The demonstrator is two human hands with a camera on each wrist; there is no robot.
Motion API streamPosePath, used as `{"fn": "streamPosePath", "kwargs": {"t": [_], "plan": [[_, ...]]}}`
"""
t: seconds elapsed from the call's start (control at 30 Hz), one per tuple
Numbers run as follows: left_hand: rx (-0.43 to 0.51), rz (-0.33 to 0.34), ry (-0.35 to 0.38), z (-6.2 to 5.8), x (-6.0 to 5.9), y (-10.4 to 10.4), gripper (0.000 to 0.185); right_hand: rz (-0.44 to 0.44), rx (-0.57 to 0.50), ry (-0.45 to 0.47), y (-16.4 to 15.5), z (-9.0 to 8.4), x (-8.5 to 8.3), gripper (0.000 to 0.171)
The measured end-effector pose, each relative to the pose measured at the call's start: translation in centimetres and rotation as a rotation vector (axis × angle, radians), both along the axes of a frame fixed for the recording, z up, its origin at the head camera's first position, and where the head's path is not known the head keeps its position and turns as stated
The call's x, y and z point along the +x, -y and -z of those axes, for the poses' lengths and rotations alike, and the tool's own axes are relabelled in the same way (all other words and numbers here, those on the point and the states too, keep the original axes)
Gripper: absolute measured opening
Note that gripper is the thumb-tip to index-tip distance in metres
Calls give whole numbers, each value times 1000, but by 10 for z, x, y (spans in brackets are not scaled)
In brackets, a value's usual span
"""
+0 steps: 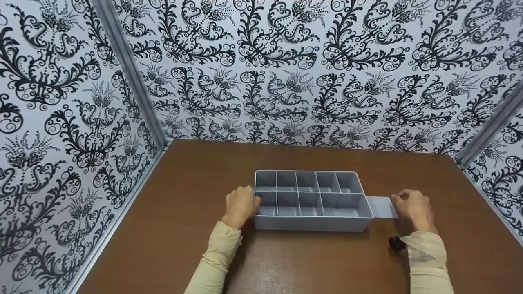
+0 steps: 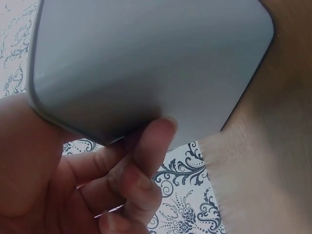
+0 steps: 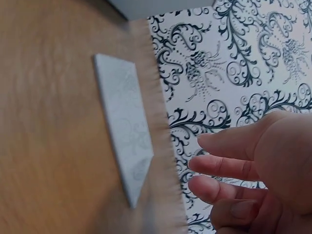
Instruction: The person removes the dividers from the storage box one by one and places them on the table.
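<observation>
A grey compartment tray [image 1: 312, 223], split by thin dividers into two rows of small cells, sits on the brown table. At its left end my left hand [image 1: 241, 205] holds the end wall by the rim, and in the left wrist view the fingers [image 2: 155, 146] bend against the outer face. To the right of the tray a small pale flat plate [image 1: 383, 207] lies on the table. My right hand [image 1: 413, 207] is just beyond the plate's right edge. Its fingers [image 3: 219, 165] are loosely bent with nothing in them, apart from the plate in the right wrist view.
Bare brown tabletop [image 1: 204, 163] surrounds the tray. White walls with black scroll patterns [image 1: 286, 90] stand behind and at both sides, with grey corner posts [image 1: 130, 77]. A small black device [image 1: 396, 243] is at the right wrist.
</observation>
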State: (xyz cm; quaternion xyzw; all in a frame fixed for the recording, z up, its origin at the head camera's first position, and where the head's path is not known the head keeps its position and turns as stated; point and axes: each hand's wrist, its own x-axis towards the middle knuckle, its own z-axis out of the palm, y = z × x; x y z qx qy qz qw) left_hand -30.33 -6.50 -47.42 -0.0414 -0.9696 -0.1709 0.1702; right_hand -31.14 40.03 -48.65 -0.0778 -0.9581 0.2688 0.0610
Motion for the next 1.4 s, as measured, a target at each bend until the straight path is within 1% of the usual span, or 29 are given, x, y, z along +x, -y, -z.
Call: {"fn": "streamPosePath", "kwargs": {"t": [0.2,0.47,0.77,0.97,1.13,1.27,1.4], "plan": [[-6,-1,1,-1,0,-1,23,-12,6,23,5,-13,3,39],[-12,1,7,-2,0,2,22,-19,28,14,18,-25,6,41],[3,-3,14,-4,0,2,21,-35,55,-57,43,-42,8,39],[8,-8,31,-3,0,2,21,-59,82,-134,63,-52,15,32],[9,-5,37,-2,0,1,21,-90,83,-189,82,-60,22,27],[8,-2,30,-1,0,0,21,-111,76,-188,98,-66,25,24],[8,-2,22,0,0,0,21,-141,80,-176,114,-71,25,22]]}}
